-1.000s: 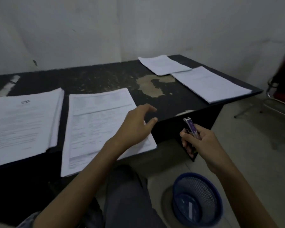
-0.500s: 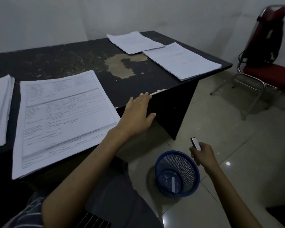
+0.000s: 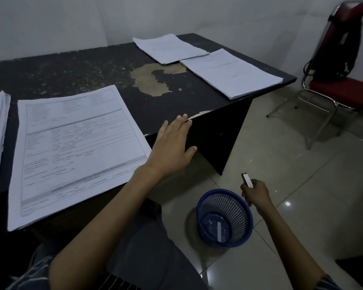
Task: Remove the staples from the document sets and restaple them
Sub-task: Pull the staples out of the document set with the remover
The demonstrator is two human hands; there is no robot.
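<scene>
Dim room, dark counter: the document set lies beside the flat left hand; the right hand grips a small staple tool just beside the basket, so shaken-off staples may miss.

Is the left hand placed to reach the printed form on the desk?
Probably yes: the left hand lies open at the desk edge right beside the printed form, with nothing between them.

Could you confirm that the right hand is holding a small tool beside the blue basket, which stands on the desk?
Not quite: the blue basket stands on the tiled floor, below the corner of the desk, not on it. The head view shows this. The right hand does hold the small tool beside the basket's rim.
</scene>
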